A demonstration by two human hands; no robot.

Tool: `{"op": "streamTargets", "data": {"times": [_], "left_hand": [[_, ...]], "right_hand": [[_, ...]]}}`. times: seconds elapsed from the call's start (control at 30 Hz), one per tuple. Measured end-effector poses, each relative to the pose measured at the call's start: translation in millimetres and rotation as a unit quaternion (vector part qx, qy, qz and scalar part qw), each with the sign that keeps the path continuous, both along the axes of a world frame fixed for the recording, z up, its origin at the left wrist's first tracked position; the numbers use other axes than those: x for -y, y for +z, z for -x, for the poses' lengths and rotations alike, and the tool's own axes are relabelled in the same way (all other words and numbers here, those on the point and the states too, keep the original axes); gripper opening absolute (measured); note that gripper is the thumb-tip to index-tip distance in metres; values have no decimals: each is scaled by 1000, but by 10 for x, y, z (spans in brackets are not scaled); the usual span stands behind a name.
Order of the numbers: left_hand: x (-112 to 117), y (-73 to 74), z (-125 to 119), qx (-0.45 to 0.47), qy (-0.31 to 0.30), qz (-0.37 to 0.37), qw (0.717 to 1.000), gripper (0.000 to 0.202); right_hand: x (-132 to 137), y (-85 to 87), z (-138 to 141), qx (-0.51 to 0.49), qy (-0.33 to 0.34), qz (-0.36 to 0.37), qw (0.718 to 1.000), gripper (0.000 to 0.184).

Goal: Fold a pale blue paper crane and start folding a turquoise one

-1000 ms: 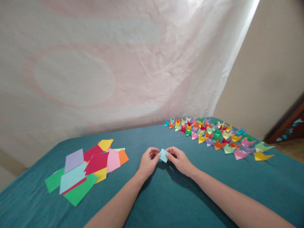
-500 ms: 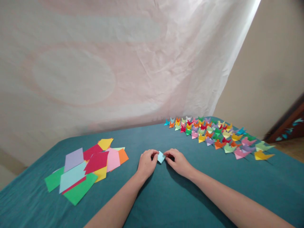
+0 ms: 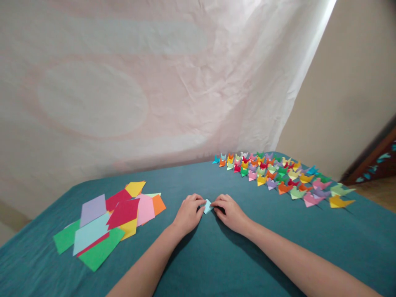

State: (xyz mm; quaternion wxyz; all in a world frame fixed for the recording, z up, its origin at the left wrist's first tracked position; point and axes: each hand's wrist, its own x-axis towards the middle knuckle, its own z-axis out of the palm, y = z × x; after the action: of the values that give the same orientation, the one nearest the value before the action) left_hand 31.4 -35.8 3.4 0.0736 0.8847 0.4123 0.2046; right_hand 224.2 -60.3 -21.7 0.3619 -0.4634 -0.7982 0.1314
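A small light-blue folded paper [image 3: 207, 206] lies on the teal-covered table between my two hands. My left hand [image 3: 189, 212] holds its left corner, with the thumb and fingers closed at the edge. From the other side, my right hand [image 3: 230, 211] pinches or presses the right edge with curled fingers. The finer folds are too small to make out.
Loose coloured paper sheets [image 3: 93, 235] overlap in a pile on the left. Rows of small folded paper birds [image 3: 281, 187] stand at the back right. A pale pink-and-white cloth [image 3: 173, 82] hangs behind the teal table [image 3: 198, 268].
The folded paper looks smaller and has turned a little, with my right fingers now reaching further over it. The whole view has shifted slightly.
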Motion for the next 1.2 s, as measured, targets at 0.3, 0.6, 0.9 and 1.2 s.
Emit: {"op": "streamTargets", "data": {"times": [0.3,0.6,0.9,1.2], "left_hand": [[-5,205,65,-204,-122,-87,967,18],[74,189,57,-230,-122,-98,960,15],[7,72,148,-175,-124,-104,971,16],[-1,34,169,-185,-117,-117,969,20]], "right_hand": [[-44,-38,29,47,-20,-17,999,12],[57,103,72,181,14,-93,979,17],[160,134,1,217,47,-133,966,25],[160,105,-18,266,70,-166,947,26]]}}
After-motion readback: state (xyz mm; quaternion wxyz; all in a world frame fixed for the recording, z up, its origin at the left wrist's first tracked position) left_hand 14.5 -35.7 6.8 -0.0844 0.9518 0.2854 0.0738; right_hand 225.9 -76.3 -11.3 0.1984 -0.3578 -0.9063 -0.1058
